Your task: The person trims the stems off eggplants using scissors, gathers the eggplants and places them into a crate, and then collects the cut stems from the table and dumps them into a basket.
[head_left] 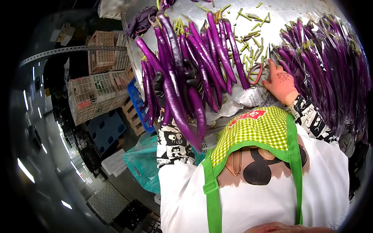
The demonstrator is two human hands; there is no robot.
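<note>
Eggplants are lying partly loose, partly film-wrapped; apart, my left hand is gripping several, my right hand resting beside scissors.

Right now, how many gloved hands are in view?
2. The left hand, in a black glove, grips long purple eggplants that partly hide it; the right hand, in an orange glove, is beside the red-handled scissors. No third one shows.

Between the loose eggplants and the bagged eggplants, a passage is left above the metal table, with low cut stems strewn beneath. Its near end is obstructed by red-handled scissors and the right hand.
</note>
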